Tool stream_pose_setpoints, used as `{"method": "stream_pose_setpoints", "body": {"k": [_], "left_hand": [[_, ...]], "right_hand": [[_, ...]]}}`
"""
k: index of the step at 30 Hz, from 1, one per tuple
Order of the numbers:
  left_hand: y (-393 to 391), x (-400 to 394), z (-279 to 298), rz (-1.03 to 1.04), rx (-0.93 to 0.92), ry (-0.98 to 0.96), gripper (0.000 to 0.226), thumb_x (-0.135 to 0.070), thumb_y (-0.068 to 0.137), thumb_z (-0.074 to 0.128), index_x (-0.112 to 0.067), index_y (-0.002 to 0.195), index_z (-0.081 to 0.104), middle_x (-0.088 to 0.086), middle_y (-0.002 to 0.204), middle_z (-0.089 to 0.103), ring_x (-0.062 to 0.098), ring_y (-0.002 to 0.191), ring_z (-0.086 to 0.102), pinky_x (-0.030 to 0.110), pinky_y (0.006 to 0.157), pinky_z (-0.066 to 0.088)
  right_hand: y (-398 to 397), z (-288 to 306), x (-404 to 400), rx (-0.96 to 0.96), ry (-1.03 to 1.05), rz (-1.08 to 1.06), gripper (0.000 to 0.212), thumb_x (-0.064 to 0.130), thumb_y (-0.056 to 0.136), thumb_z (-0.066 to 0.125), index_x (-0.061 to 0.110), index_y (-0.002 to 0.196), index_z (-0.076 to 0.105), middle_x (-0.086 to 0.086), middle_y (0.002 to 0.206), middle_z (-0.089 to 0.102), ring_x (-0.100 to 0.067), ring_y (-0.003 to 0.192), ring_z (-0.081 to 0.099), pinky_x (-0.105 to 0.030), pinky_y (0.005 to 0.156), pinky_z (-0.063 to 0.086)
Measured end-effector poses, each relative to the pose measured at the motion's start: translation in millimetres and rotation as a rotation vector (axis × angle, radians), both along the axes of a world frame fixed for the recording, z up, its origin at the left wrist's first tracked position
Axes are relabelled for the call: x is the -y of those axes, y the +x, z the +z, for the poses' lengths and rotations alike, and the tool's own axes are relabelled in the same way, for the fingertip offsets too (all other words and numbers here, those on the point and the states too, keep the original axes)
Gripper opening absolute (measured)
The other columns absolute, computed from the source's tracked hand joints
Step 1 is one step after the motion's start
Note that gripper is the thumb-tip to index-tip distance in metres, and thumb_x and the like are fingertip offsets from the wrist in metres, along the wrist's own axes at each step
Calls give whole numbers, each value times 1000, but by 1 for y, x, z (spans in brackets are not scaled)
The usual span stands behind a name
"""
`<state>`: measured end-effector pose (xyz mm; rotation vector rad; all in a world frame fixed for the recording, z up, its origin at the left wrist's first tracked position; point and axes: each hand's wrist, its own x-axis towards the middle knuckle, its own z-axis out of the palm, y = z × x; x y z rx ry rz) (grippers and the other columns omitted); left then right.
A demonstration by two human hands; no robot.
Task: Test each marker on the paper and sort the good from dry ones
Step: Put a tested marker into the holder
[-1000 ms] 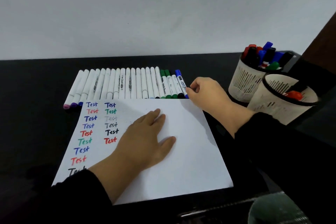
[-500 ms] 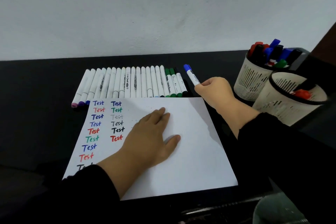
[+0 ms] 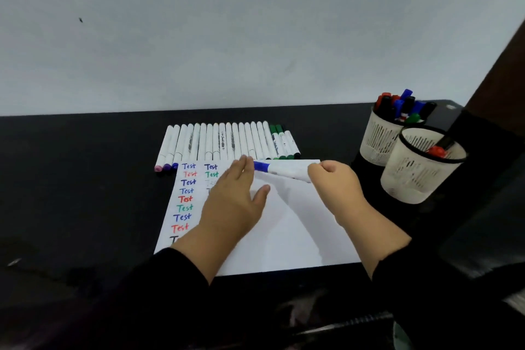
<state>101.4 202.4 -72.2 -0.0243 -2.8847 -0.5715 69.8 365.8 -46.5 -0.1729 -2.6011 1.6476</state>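
My right hand grips a capped blue marker over the paper; left hand fingers straight, reaching for its cap. Two columns of "Test" marks are written. A long marker row lies behind; both cups are part filled.

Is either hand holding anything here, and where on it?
The right hand grips the blue-capped marker by its rear barrel end. The left hand holds nothing; its fingertips reach the cap.
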Motion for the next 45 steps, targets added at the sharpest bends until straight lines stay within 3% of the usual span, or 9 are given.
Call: {"method": "stream_pose_setpoints", "body": {"k": [6,11,16,19,21,26,30,35,45], "left_hand": [[42,43,1,57,33,188,44,-38,95,47,-28,137,45,-12,139,46,4,126,38,9,90,23],[57,70,3,154,144,296,42,-42,92,52,-39,133,47,-14,131,49,6,103,49,15,77,36],[60,77,-2,178,130,387,35,-41,90,56,-36,125,57,-20,107,54,0,89,44,14,66,36],[59,75,-5,149,163,425,37,-39,89,57,-32,125,58,-15,114,58,1,93,45,17,77,36],[59,75,-7,147,176,466,38,-38,89,58,-31,126,57,-14,117,59,0,92,47,19,82,38],[68,74,-15,179,186,631,34,-36,85,64,-33,119,62,-27,85,55,-3,84,53,16,75,46],[70,73,-16,198,199,679,36,-37,84,65,-32,120,62,-29,83,52,-4,83,53,12,70,45],[70,70,-14,198,180,641,37,-38,86,63,-33,122,60,-31,79,46,-13,75,46,2,60,31],[62,66,-8,197,176,566,35,-39,88,60,-32,123,60,-29,78,46,-9,74,46,7,57,32]], "right_hand": [[24,-3,40,17,-93,63,40,10,81,46,21,53,19,10,46,15,-11,50,13,-29,53,11],[28,-2,72,108,-281,-44,31,21,84,47,18,60,28,-5,66,26,-17,58,18,-30,57,18],[30,-13,100,221,-455,14,40,50,90,53,14,72,53,-2,58,41,-15,52,30,-27,53,29],[32,-19,113,268,-466,59,38,46,90,57,13,73,63,3,51,40,-13,50,32,-24,48,29],[31,-21,118,277,-460,27,35,42,91,56,15,71,64,4,49,41,-13,50,33,-25,48,29],[30,-26,113,294,-401,55,33,38,92,54,15,69,63,9,39,43,-13,46,32,-26,48,29],[31,-28,108,302,-402,90,32,37,91,56,14,70,62,7,38,41,-11,41,31,-25,47,28],[35,-30,107,246,-468,135,30,41,87,63,16,71,60,4,46,44,-10,43,34,-24,48,30],[31,-32,116,171,-494,121,26,33,88,64,14,70,59,8,43,42,-11,45,34,-24,47,31]]}}
